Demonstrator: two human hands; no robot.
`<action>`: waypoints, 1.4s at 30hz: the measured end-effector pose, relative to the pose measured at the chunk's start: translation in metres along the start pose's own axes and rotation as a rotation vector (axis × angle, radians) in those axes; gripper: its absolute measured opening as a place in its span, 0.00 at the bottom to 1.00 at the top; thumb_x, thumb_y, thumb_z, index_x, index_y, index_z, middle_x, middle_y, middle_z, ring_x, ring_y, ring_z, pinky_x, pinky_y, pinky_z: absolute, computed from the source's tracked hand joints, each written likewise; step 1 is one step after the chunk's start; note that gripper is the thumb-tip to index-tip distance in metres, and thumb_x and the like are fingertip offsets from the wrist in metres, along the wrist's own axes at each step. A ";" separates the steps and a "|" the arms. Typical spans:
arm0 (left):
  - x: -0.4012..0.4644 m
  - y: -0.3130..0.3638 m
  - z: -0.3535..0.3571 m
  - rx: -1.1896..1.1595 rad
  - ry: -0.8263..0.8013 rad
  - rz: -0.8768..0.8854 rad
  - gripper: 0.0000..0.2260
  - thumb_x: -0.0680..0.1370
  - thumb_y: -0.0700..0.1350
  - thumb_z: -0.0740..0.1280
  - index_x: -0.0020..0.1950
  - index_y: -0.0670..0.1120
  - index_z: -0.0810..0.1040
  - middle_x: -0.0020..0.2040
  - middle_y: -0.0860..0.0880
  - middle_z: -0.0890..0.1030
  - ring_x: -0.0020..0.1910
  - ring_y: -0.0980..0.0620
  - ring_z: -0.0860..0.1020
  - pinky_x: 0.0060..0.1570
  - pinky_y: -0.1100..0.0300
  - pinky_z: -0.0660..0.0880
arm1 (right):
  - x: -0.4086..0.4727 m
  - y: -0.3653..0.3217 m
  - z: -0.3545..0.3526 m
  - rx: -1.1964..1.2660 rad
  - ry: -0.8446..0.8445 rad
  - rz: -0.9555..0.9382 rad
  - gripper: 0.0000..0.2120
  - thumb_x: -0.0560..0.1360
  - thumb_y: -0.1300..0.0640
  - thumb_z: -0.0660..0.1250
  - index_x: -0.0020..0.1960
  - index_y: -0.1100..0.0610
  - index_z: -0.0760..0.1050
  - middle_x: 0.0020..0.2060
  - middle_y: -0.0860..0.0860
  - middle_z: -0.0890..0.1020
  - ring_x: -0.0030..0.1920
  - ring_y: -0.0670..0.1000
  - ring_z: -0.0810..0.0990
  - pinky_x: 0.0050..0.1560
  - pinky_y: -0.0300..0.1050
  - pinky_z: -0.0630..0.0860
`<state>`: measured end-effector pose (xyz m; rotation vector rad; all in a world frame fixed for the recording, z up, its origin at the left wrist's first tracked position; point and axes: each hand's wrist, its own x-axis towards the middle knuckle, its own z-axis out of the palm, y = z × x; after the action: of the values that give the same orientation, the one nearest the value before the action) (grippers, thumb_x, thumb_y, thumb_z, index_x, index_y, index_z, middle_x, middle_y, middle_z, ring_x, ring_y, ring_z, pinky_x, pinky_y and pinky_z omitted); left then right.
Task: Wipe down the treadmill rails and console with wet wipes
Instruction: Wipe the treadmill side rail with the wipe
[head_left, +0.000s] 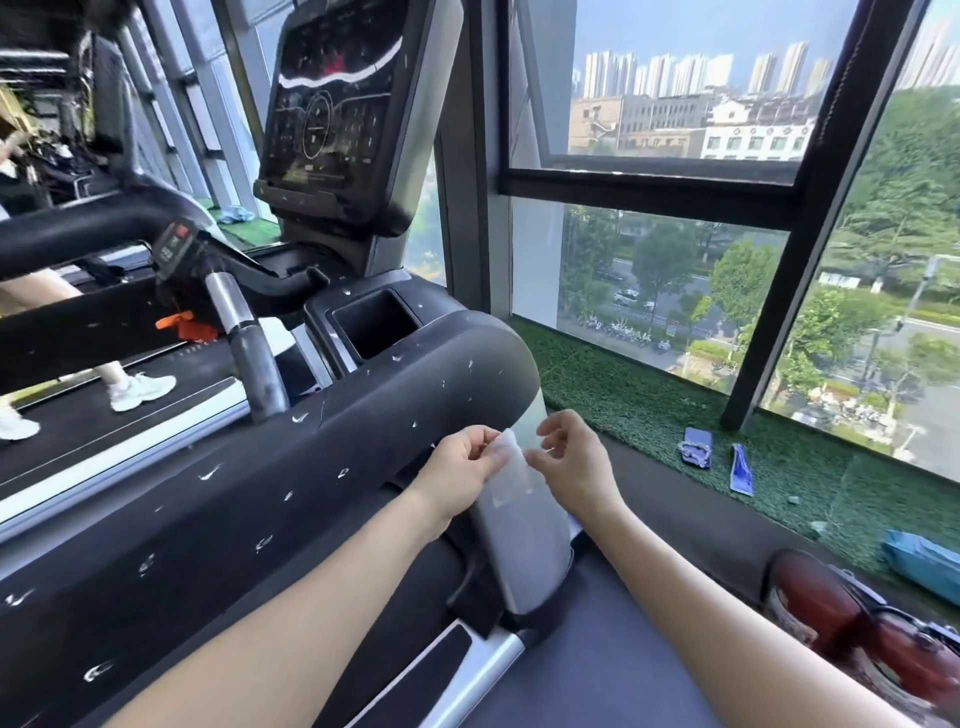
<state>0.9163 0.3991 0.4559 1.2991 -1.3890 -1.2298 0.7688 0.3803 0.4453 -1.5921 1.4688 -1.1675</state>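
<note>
My left hand (464, 463) pinches a white wet wipe (506, 441) at its top edge, in front of the treadmill's grey upright post (524, 540). My right hand (574, 460) is just right of the wipe with fingers curled toward it; whether they hold it I cannot tell. The broad black right rail (260, 499) runs from lower left up to a rounded end above the hands and is speckled with white smears. The console screen (337, 114) stands at top centre, streaked with white.
A cup holder (376, 325) sits beside the console base. Green artificial turf (675, 415) lines the window sill and carries a phone (696, 448), a blue strip (740, 470) and a blue wipes pack (922, 564). A person walks on the neighbouring treadmill (140, 389) at left.
</note>
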 end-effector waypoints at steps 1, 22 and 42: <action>0.003 0.001 0.002 -0.020 0.007 -0.005 0.09 0.77 0.51 0.67 0.48 0.45 0.80 0.43 0.47 0.78 0.43 0.52 0.73 0.50 0.57 0.70 | -0.001 -0.001 0.001 0.039 -0.032 -0.036 0.07 0.74 0.60 0.68 0.40 0.52 0.73 0.33 0.46 0.74 0.32 0.45 0.71 0.39 0.42 0.69; 0.049 0.004 -0.008 0.048 0.284 -0.147 0.05 0.78 0.45 0.67 0.46 0.44 0.79 0.45 0.43 0.82 0.45 0.46 0.79 0.58 0.44 0.76 | 0.032 0.011 0.051 0.042 0.046 -0.244 0.03 0.77 0.58 0.64 0.48 0.56 0.76 0.44 0.50 0.76 0.40 0.46 0.74 0.44 0.44 0.74; 0.097 0.003 -0.150 1.438 0.010 0.810 0.11 0.76 0.42 0.57 0.53 0.45 0.77 0.51 0.51 0.72 0.50 0.49 0.70 0.51 0.57 0.71 | 0.116 -0.010 0.150 0.252 0.261 -0.046 0.06 0.77 0.65 0.59 0.48 0.59 0.75 0.41 0.48 0.73 0.45 0.55 0.75 0.49 0.43 0.69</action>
<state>1.0531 0.2865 0.4781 1.2338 -2.5402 0.5144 0.9069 0.2532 0.4171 -1.3468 1.3831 -1.5681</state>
